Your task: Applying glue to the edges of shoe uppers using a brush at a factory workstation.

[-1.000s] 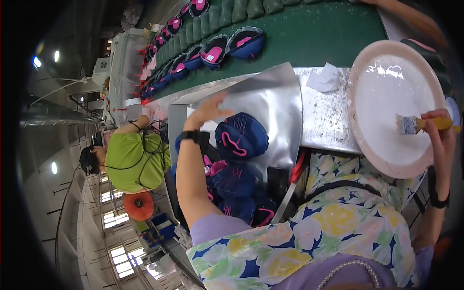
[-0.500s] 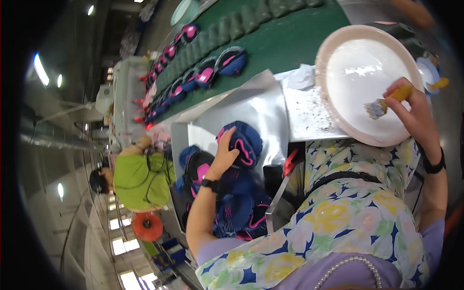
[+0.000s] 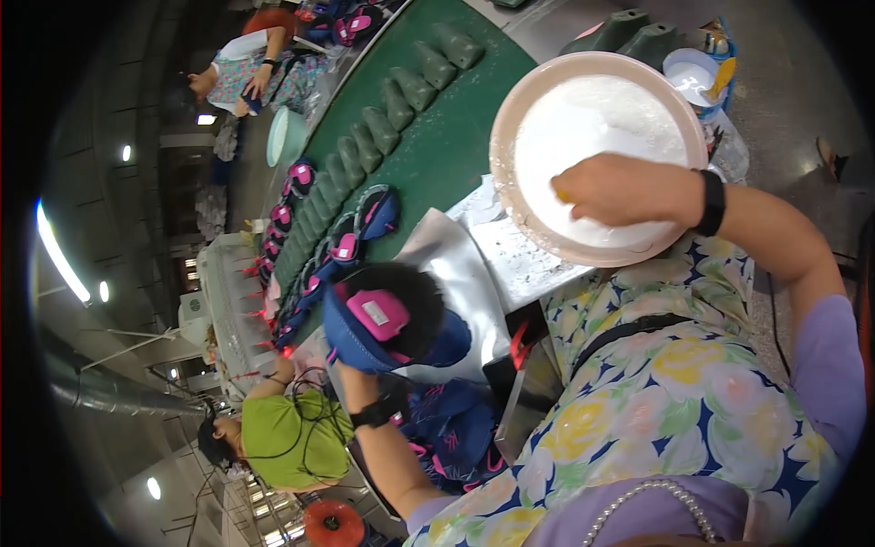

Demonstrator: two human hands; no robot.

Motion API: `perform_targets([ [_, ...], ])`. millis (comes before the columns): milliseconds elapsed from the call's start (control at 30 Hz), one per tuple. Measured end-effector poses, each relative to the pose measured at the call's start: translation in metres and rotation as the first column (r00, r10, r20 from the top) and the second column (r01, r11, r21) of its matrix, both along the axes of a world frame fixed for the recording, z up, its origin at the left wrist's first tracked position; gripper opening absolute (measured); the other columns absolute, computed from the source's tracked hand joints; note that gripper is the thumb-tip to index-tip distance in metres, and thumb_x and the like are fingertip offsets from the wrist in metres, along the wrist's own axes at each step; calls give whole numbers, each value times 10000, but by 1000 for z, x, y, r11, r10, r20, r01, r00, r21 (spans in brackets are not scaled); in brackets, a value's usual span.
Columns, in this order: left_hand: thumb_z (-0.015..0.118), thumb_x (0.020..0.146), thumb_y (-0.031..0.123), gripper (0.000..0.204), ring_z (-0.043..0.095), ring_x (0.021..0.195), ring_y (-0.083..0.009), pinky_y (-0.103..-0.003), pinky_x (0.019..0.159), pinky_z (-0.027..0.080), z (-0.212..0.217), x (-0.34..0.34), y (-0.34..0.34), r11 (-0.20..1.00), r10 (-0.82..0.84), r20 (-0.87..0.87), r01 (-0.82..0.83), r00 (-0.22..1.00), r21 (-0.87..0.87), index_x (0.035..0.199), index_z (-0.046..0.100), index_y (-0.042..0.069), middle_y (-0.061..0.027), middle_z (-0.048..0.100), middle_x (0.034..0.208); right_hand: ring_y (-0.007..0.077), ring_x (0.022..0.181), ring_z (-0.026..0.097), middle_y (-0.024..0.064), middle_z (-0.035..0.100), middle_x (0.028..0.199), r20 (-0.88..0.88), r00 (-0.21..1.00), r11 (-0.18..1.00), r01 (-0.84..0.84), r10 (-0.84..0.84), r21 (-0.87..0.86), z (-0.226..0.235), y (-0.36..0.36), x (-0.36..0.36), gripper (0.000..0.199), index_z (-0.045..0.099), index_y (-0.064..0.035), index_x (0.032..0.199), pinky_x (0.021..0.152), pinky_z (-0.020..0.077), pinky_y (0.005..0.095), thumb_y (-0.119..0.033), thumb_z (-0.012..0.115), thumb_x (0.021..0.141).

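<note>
While the left hand (image 3: 365,351) grasps a blue-and-pink shoe upper (image 3: 387,319), the right hand (image 3: 620,190), clenched on a barely visible brush, rests in the far white-filled basin (image 3: 510,137).

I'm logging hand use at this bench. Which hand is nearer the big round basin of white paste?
Right. The right hand is over the basin, in front of the white paste. The left hand is down-left of it, apart, inside a blue shoe upper.
</note>
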State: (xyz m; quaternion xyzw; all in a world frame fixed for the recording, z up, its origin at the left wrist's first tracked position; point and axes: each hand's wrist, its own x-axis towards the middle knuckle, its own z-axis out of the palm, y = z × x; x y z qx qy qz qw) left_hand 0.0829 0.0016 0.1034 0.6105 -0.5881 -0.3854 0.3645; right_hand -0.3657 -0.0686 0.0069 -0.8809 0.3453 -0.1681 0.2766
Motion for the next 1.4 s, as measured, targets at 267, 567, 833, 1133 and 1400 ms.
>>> perform_targets([
  [267, 484, 1037, 283, 417, 675, 1068, -246, -402, 920, 578, -60, -125, -66, 891, -58, -609, 316, 791, 325, 1376, 494, 40, -136, 645, 1245, 314, 775, 632, 148, 641, 839, 463, 862, 968, 247, -203, -34, 49, -24, -51, 188, 572, -16, 917, 706, 473, 387, -178, 665, 895],
  [567, 437, 1064, 307, 415, 578, 1238, -245, -449, 1020, 517, -73, -180, -85, 967, -203, -613, 255, 764, -1, 1445, 426, 143, -88, 561, 1360, 247, 627, 614, 121, 629, 743, 615, 756, 932, 352, -225, -92, 61, -17, -57, 237, 559, -1, 903, 601, 468, 349, -200, 687, 903],
  [833, 468, 1047, 286, 436, 584, 1215, -242, -433, 1025, 506, -101, -195, -90, 826, -47, -271, -115, 961, -551, 1445, 425, 113, -89, 571, 1331, 129, 570, 622, 94, 663, 705, 622, 472, 770, 505, -625, 391, 29, -2, -34, 352, 579, 37, 918, 515, 482, 275, -260, 760, 864],
  [1133, 502, 1029, 262, 462, 590, 1188, -239, -414, 1031, 494, -77, -188, -94, 798, 9, -138, -90, 990, -596, 1446, 424, 79, -89, 581, 1299, 232, 590, 638, 118, 660, 717, 692, 516, 863, 325, -504, 387, 36, 11, -40, 290, 632, 8, 935, 574, 526, 313, -261, 714, 864],
  [1400, 538, 1008, 235, 470, 583, 1201, -230, -395, 1045, 480, -93, -195, -80, 896, -302, -480, 417, 823, 151, 1433, 447, 55, -101, 569, 1350, 292, 725, 684, 94, 618, 797, 51, 999, 813, 29, 1, -581, 37, 9, -1, 231, 663, -141, 1061, 645, 534, 416, -157, 599, 840],
])
